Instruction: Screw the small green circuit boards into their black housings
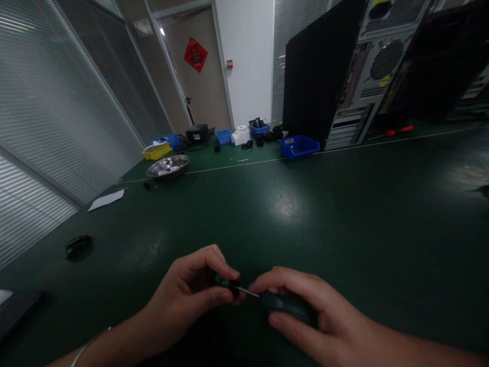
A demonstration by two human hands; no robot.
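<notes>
Both my hands meet at the near edge of the dark green table (290,204). My left hand (191,290) pinches a small dark screwdriver (237,289) whose thin metal shaft points right. My right hand (305,311) is curled around a small dark object (286,303) lying on the table. The shaft's tip reaches that object by my right fingertips. What the object is stays too dim to tell.
A metal bowl (168,166), a yellow bin (156,151), blue bins (298,147) and black parts sit along the far side. An open computer case (367,76) stands at the back right beside a red-handled tool (399,130). A white paper (106,200) and a small dark item (77,245) lie on the left.
</notes>
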